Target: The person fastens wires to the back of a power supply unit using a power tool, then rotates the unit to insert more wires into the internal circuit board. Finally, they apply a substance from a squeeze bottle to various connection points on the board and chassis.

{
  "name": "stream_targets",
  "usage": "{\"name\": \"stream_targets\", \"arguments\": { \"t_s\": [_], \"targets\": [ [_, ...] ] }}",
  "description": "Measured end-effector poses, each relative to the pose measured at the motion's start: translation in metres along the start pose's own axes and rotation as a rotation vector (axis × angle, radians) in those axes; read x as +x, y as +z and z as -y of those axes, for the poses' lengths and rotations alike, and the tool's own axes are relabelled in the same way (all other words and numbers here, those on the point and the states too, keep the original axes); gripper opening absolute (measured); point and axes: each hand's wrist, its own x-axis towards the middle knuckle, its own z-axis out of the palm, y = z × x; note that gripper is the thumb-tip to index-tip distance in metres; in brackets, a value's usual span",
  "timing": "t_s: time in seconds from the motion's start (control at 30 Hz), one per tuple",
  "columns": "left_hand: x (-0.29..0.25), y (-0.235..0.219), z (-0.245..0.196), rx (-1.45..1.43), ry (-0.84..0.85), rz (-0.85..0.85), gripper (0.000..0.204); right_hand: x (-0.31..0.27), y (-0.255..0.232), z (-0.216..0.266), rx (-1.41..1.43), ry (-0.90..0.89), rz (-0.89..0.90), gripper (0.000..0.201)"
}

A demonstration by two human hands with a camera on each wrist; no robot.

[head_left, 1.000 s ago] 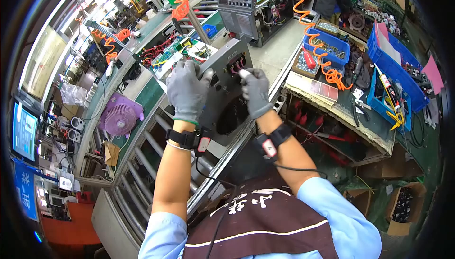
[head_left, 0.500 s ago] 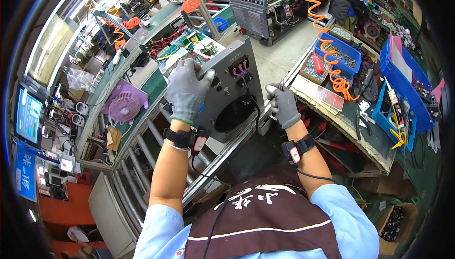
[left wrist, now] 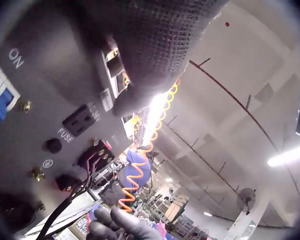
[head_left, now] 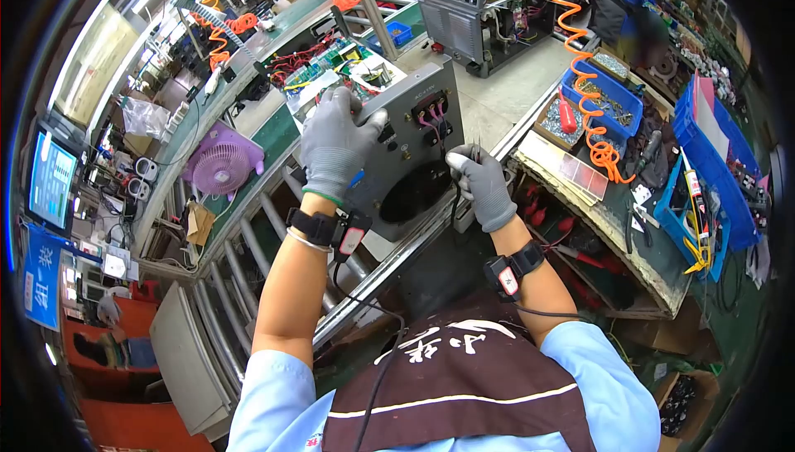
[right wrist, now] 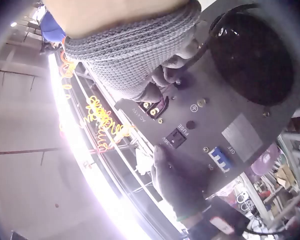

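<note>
Green-topped bench is running down the R side. MIG welder is sitting at the far end, well apart from the person's hands. Grey panel is standing upright directly in front of the person, its big round hole sitting low. PCBs are lying just behind the panel. Purple fan is standing farther L; blue bin is resting on the bench, holding small hdwe. L hand is gripping the panel's upper L edge, thumb lying across it. R hand is hovering just beside the panel's R edge, fingers curling in & pinching thin dark bits, too small to ID. Blk cable is hanging from pink wires on the panel, nr R hand; can't tell if touching.
</note>
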Motion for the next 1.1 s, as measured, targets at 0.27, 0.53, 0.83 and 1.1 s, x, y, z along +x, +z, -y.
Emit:
{"name": "stream_targets", "arguments": {
  "t_s": [0.27, 0.53, 0.83, 1.1],
  "targets": [
    [0.001, -0.002, 0.013, 0.027, 0.110, 0.062, 0.031, 0.006, -0.045, -0.002, 0.020, 0.026, -0.067, 0.009],
    [0.003, -0.028, 0.042, -0.511, 0.099, 0.303, 0.039, 0.091, -0.335, -0.083, -0.752, -0.247, -0.487, 0.022],
    [-0.041, -0.029, 0.081, -0.628, -0.198, -0.268, 0.025, 0.116, -0.590, -0.125, -0.497, -0.084, -0.851, 0.022],
    [-0.067, 0.008, 0.070, -0.884, -0.134, -0.296, 0.040, 0.084, -0.584, -0.072, -0.804, -0.149, -0.842, 0.034]
  ]
}}
